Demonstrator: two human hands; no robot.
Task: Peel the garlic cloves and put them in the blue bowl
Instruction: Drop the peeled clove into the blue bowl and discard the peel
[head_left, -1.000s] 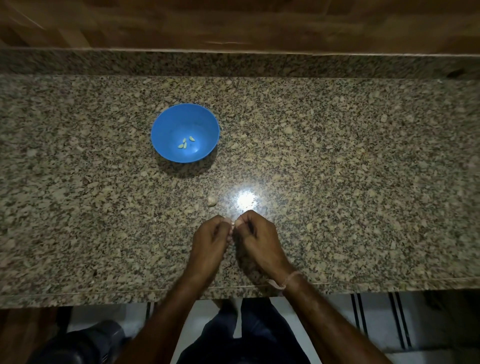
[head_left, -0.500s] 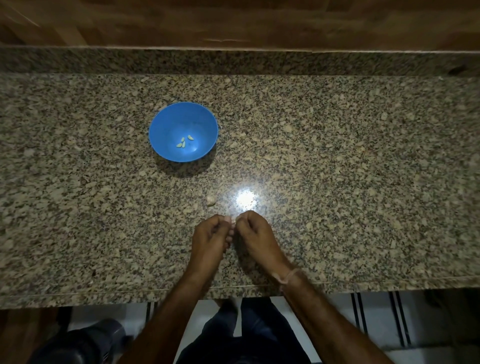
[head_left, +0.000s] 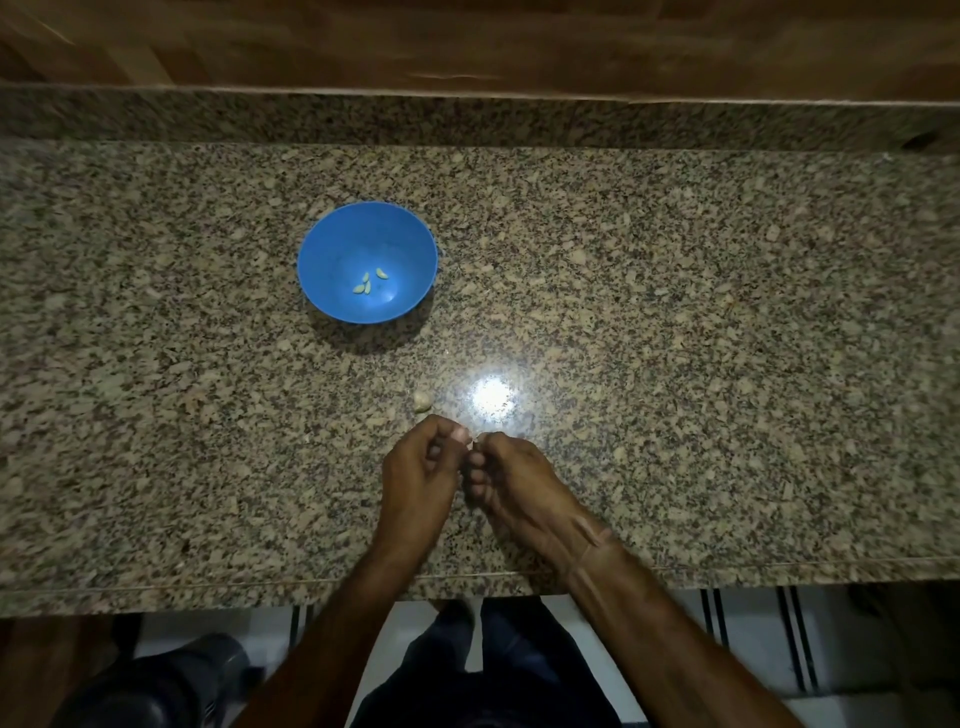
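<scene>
A blue bowl (head_left: 332, 249) stands on the speckled granite counter (head_left: 675, 338), left of centre, with three pale peeled cloves (head_left: 368, 283) at its bottom. An unpeeled garlic clove (head_left: 422, 400) lies loose on the counter below the bowl. Just nearer than it, my left hand (head_left: 418, 467) and my right hand (head_left: 511, 475) meet fingertip to fingertip, both pinching a small pale garlic clove (head_left: 470, 441) that is mostly hidden between the fingers.
A bright light reflection (head_left: 491, 397) glares on the counter just beyond my hands. A granite upstand and wooden wall close off the back. The counter's front edge (head_left: 208, 584) runs under my forearms, with tiled floor below.
My hands stay together on the clove at the same spot, with only small finger shifts. The bowl and loose clove have not moved.
</scene>
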